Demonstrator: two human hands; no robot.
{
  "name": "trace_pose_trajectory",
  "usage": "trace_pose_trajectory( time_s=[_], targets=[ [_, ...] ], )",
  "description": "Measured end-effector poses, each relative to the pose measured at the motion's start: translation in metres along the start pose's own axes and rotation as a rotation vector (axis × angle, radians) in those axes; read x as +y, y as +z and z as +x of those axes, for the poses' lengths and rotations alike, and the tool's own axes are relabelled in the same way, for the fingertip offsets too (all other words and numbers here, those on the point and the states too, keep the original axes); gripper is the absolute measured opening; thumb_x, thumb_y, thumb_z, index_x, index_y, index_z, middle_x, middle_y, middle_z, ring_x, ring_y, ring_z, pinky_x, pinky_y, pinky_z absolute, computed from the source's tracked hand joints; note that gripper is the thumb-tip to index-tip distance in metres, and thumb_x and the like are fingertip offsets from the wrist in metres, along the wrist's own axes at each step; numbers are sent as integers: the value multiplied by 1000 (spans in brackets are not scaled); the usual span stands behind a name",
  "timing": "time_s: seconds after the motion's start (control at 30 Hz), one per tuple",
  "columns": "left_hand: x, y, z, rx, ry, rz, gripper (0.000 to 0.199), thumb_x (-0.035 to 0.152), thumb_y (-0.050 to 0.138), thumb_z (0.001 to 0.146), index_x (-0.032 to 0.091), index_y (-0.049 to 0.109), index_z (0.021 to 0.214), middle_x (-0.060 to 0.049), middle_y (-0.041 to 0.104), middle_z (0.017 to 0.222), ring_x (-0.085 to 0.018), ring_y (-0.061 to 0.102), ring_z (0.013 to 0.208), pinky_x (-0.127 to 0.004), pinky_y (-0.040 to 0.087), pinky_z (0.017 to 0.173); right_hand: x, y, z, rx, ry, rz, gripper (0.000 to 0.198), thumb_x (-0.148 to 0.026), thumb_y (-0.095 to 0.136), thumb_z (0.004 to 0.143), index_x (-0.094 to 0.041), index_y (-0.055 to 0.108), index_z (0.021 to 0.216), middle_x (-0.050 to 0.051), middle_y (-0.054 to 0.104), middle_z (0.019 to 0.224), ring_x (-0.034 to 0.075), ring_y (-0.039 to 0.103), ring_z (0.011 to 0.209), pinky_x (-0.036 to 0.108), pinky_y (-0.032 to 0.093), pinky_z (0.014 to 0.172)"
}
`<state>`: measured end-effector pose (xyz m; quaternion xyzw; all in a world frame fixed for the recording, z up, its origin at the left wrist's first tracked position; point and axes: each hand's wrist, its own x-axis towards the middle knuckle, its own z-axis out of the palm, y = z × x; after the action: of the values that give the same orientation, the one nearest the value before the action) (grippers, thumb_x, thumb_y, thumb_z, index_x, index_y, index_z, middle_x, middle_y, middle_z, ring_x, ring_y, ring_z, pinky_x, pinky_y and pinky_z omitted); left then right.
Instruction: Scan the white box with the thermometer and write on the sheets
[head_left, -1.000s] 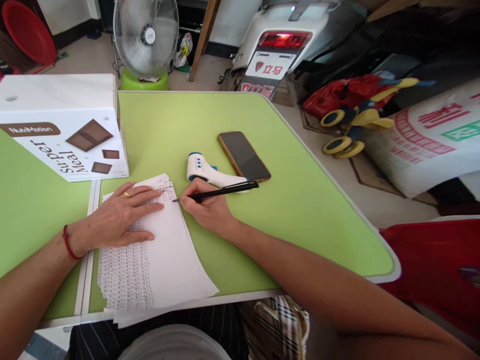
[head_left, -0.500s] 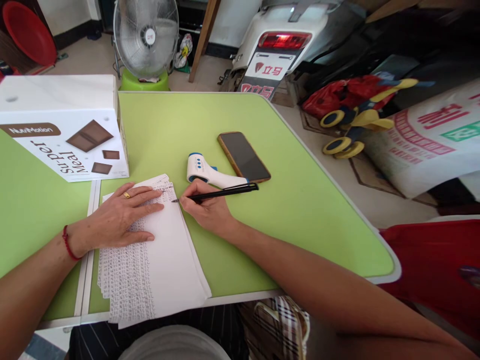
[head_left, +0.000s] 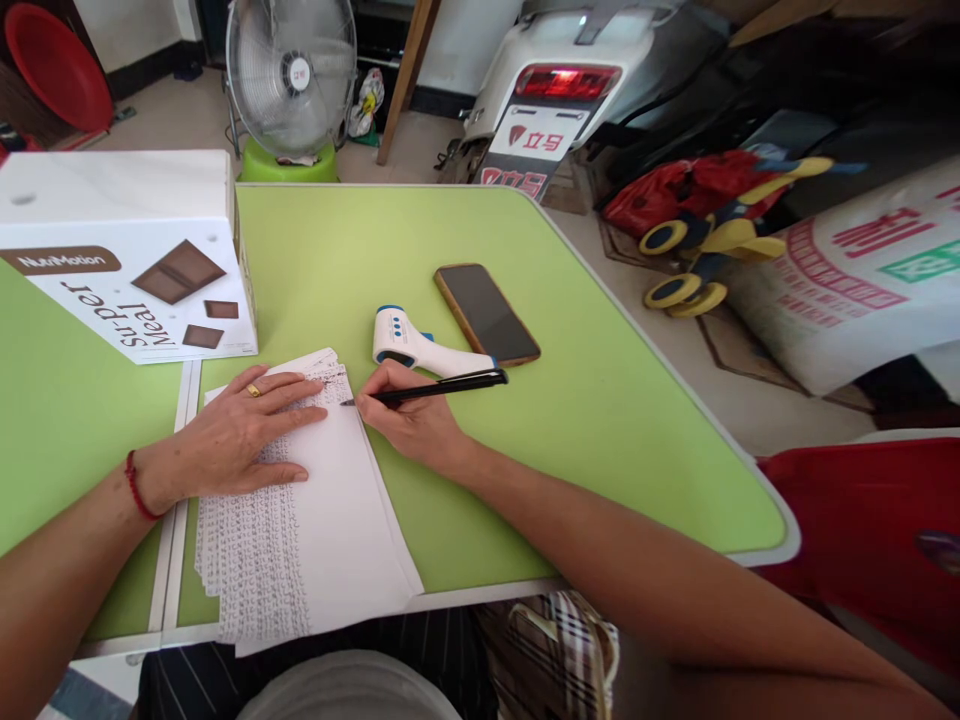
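A stack of white paper sheets point(head_left: 352, 540) lies at the table's near edge, its left part covered in rows of dark handwriting. My left hand point(head_left: 244, 430) rests flat across the upper left of the sheets, fingers outstretched, with a gold ring and a red bracelet. Pinched in my right hand point(head_left: 409, 415) is a black pen point(head_left: 442, 385), tilted so its tip points left at the top sheet near the written lines. Whether the tip touches the paper I cannot tell. Just beyond that hand lies a white and blue infrared thermometer point(head_left: 431, 352).
On the green table point(head_left: 600, 460) a smartphone point(head_left: 489, 313) lies beside the thermometer. A white carton point(head_left: 127, 270) stands at the left. Behind the table are a fan point(head_left: 292, 75) and a white scooter point(head_left: 562, 85); a red chair point(head_left: 862, 530) is at the right.
The pen's rear end has swung slightly left and down, and its tip has shifted a little left. My left hand stays in place on the paper.
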<state>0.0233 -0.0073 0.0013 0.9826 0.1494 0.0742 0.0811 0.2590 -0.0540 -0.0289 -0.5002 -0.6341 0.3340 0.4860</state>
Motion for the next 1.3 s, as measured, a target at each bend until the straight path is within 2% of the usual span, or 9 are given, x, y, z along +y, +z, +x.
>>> trace_pose_trajectory(
  time_s=[0.53, 0.7, 0.83, 0.93, 1.07, 1.17, 1.3],
  targets=[
    [-1, 0, 0, 2, -2, -11, 52, 52, 52, 95, 19, 50, 136, -14, 45, 150, -30, 44, 137, -53, 27, 116, 1, -1, 1, -24, 33, 1, 12, -24, 56, 70, -23, 48, 61, -4, 46, 55, 11, 38, 53, 26, 30, 50],
    [0, -1, -1, 4, 8, -2, 52, 51, 52, 96, 18, 50, 136, -15, 45, 150, -31, 44, 137, -54, 28, 115, -1, -1, 2, 42, 129, 53, 12, -24, 60, 66, -23, 48, 62, -5, 45, 55, 10, 37, 51, 25, 32, 49],
    [0, -1, -1, 5, 4, -11, 53, 52, 53, 95, 18, 50, 136, -14, 45, 150, -31, 43, 138, -54, 27, 116, -4, -3, 3, 28, 223, 172, 13, -28, 64, 64, -22, 54, 69, -5, 50, 59, 9, 39, 51, 25, 32, 47],
    [0, -2, 0, 11, -4, -28, 53, 52, 54, 95, 19, 51, 136, -14, 46, 150, -31, 44, 137, -53, 27, 116, -5, -5, 3, -10, 230, 215, 17, -34, 67, 69, -21, 57, 75, -5, 48, 59, 9, 38, 51, 25, 32, 47],
    [0, -2, 0, -1, -2, -12, 52, 51, 53, 95, 19, 50, 136, -14, 45, 150, -30, 44, 137, -53, 27, 116, -6, -8, 3, -22, 176, 248, 36, -56, 65, 78, -22, 55, 74, -5, 43, 57, 10, 39, 52, 26, 34, 49],
    [0, -3, 0, -3, 3, -4, 52, 51, 52, 96, 19, 50, 136, -14, 45, 151, -30, 44, 138, -53, 28, 116, -6, -9, 3, -24, 167, 285, 47, -69, 62, 77, -22, 56, 74, -2, 51, 61, 12, 48, 57, 29, 44, 55],
    [0, -3, 1, -7, 4, -4, 52, 50, 53, 96, 19, 50, 136, -14, 45, 150, -30, 43, 138, -53, 28, 115, -6, -8, 3, -20, 229, 366, 48, -68, 70, 70, -22, 59, 77, 1, 64, 70, 14, 59, 60, 31, 53, 61]
  ],
)
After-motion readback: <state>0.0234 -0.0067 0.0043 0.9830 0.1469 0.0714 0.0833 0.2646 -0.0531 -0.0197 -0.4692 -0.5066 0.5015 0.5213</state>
